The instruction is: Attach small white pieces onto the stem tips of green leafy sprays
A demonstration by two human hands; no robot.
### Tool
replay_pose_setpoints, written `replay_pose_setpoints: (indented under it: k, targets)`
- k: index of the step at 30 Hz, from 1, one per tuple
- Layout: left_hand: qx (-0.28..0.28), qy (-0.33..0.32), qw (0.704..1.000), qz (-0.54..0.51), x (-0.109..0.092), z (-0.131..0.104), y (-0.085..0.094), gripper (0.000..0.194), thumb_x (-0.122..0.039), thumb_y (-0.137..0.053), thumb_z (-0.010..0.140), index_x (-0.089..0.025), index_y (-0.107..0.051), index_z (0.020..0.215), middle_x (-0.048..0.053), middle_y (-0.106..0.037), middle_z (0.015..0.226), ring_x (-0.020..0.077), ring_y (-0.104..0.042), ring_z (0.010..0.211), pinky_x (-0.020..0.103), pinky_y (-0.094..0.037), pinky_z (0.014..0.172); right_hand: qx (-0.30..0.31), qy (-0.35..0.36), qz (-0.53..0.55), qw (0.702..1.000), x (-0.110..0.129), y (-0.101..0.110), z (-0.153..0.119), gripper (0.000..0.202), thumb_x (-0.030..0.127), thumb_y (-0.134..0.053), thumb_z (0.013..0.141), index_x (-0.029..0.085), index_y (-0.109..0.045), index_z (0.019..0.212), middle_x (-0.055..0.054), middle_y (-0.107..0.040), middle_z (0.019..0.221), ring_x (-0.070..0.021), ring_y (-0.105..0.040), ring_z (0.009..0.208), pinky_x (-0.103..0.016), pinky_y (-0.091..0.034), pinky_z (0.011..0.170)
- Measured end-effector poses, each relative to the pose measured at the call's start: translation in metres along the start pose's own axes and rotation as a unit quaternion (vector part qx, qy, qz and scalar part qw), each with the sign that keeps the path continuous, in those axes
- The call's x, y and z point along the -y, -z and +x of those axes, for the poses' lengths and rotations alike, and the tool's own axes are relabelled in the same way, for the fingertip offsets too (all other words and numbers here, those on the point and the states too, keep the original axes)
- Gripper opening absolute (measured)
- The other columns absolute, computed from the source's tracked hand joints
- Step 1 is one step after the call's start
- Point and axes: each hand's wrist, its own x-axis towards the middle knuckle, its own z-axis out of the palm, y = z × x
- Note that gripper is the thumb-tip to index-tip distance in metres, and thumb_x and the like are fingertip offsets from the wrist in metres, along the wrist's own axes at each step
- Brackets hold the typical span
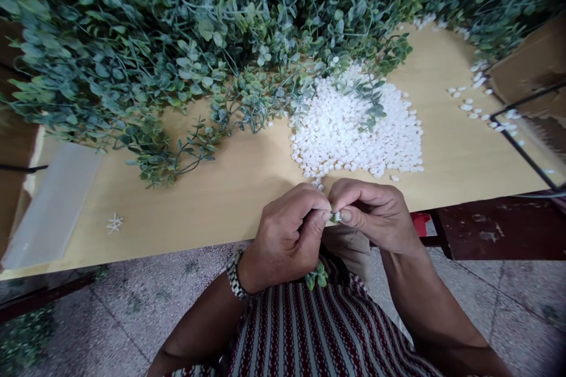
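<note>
Both my hands meet in front of my body at the table's near edge. My left hand (292, 232) is closed in a pinch on a stem of artificial greenery, whose leaves (316, 275) hang below the fist. Between thumb and forefinger, my right hand (375, 215) pinches a small white plastic piece (338, 217) against the stem's end. Just beyond my fingers lies a heap of small white plastic pieces (358, 129). A few green sprigs (374, 106) rest on top of that heap.
A large mass of artificial leafy stems (221, 17) fills the far side of the yellowish table (247, 188). At left lie a translucent plastic strip (55, 206) and a white star-shaped piece (114, 222). Torn cardboard (535, 65) and a black metal frame (522, 150) stand at right.
</note>
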Motion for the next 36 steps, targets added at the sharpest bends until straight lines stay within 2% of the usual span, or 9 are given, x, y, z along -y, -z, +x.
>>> replay_pose_setpoints:
  k: [12,16,20,24,30,36]
  targets:
    - [-0.005,-0.016,1.0,-0.012,-0.001,0.002,-0.004,0.011,-0.004,-0.05,0.081,-0.014,-0.052,0.077,0.002,-0.055,0.07,0.0103,-0.051,0.065,0.024,-0.045,0.06,0.016,-0.011,0.029,0.999,0.001,0.001,0.002,0.003,0.014,-0.063,0.079,0.017,-0.064,0.079,0.0,-0.054,0.068,-0.0108,-0.049,0.064,-0.025,-0.04,0.059]
    - [-0.019,0.008,0.999,-0.036,0.002,0.003,-0.007,0.01,-0.005,-0.052,0.081,-0.014,-0.053,0.077,0.003,-0.056,0.071,0.0116,-0.054,0.067,0.026,-0.046,0.061,-0.022,-0.017,0.025,0.999,0.002,-0.002,0.001,0.004,0.015,-0.062,0.079,0.018,-0.063,0.077,0.001,-0.052,0.069,-0.01,-0.048,0.065,-0.024,-0.04,0.06]
    - [-0.007,0.039,0.998,-0.056,0.002,0.003,-0.007,0.007,-0.009,-0.053,0.082,-0.015,-0.056,0.081,0.003,-0.058,0.073,0.0117,-0.055,0.067,0.025,-0.046,0.061,-0.065,-0.003,0.033,0.997,0.0,-0.005,-0.001,0.003,0.019,-0.063,0.079,0.019,-0.064,0.077,0.0,-0.054,0.07,-0.011,-0.049,0.067,-0.025,-0.042,0.062]
    - [0.004,0.048,0.999,-0.018,-0.002,0.005,-0.005,0.009,-0.009,-0.054,0.079,-0.014,-0.056,0.086,0.004,-0.058,0.075,0.0118,-0.055,0.068,0.026,-0.047,0.062,-0.082,-0.016,0.038,0.996,0.0,-0.006,-0.002,0.004,0.022,-0.064,0.079,0.019,-0.065,0.076,0.001,-0.054,0.068,-0.0109,-0.049,0.065,-0.025,-0.041,0.061]
    - [-0.02,0.037,0.999,0.019,-0.001,0.003,-0.005,0.01,-0.006,-0.055,0.074,-0.016,-0.053,0.075,0.006,-0.056,0.083,0.0163,-0.057,0.081,0.03,-0.049,0.071,-0.096,-0.045,0.032,0.994,0.003,-0.009,-0.003,0.007,0.023,-0.065,0.078,0.018,-0.065,0.073,0.0,-0.053,0.065,-0.0107,-0.047,0.061,-0.024,-0.039,0.057]
    - [-0.025,0.028,0.999,0.023,0.0,0.0,-0.006,0.011,-0.006,-0.054,0.078,-0.017,-0.054,0.077,0.003,-0.055,0.079,0.0141,-0.055,0.077,0.028,-0.048,0.069,-0.065,-0.034,0.019,0.997,0.001,-0.005,-0.002,0.003,0.02,-0.066,0.077,0.019,-0.065,0.075,0.001,-0.053,0.066,-0.0105,-0.047,0.062,-0.024,-0.039,0.058]
